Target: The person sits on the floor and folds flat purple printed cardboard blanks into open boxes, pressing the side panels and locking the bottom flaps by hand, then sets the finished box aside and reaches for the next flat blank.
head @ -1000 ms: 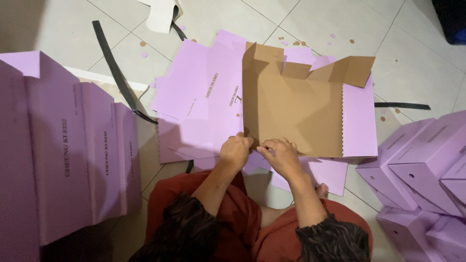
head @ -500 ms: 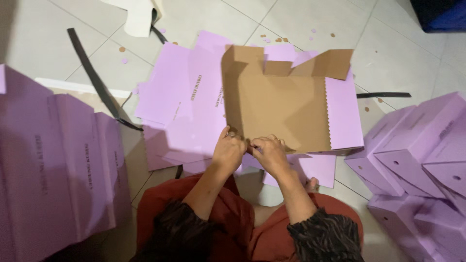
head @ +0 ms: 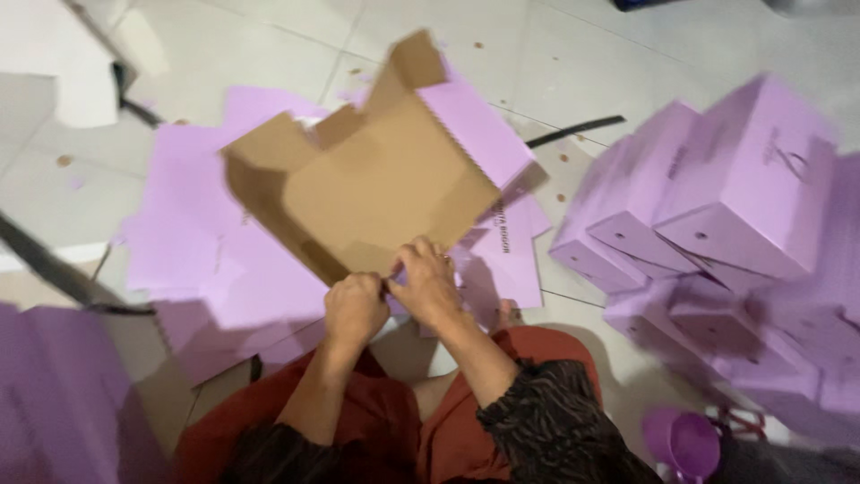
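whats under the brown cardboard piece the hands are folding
Flat lilac cardboard sheets lie on the tiled floor beneath the half-folded box blank, which the left hand and right hand grip at its near edge. Whatever lies directly under its middle is covered.

Pale tiled floor (head: pixel 269 54), seemingly scattered with crumbs.

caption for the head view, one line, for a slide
Both hands, left hand and right hand, grip a half-folded cardboard box above flat purple sheets.

Dim, even indoor light; heavy motion blur, edges smeared, soft shadows
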Available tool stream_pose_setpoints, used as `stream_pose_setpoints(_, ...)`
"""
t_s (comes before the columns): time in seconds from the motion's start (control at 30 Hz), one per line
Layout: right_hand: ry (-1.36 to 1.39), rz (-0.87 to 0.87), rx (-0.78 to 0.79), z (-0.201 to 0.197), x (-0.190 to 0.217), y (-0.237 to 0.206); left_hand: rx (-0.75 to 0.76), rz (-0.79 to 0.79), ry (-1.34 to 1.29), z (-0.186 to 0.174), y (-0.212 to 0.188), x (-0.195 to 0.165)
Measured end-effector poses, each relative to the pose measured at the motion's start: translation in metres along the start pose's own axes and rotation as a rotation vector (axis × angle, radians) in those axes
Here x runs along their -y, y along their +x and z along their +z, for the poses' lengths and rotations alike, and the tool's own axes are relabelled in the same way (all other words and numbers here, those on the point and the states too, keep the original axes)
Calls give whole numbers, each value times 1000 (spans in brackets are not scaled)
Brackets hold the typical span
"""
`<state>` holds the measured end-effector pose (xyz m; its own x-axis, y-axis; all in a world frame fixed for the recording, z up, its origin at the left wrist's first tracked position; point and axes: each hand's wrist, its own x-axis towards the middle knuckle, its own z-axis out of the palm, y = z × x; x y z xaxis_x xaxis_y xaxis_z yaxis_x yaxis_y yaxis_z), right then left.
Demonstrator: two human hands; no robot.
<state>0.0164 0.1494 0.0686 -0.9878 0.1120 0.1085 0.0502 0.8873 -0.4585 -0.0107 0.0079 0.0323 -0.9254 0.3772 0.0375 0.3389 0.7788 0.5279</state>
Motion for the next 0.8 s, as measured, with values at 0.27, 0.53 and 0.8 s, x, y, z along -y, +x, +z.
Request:
stream_pose_setpoints(0.27, 464, 333, 192, 25, -20, -23, 173, -67, -75, 8, 14, 6)
stream_pose_setpoints(0.53, 787, 495, -14, 43, -15, -44, 637, -73, -491, 19, 38, 39)
stream_pose_setpoints(0.8, 1045, 624, -77, 27, 1, -45, 948, -297, -926, 27, 57, 55)
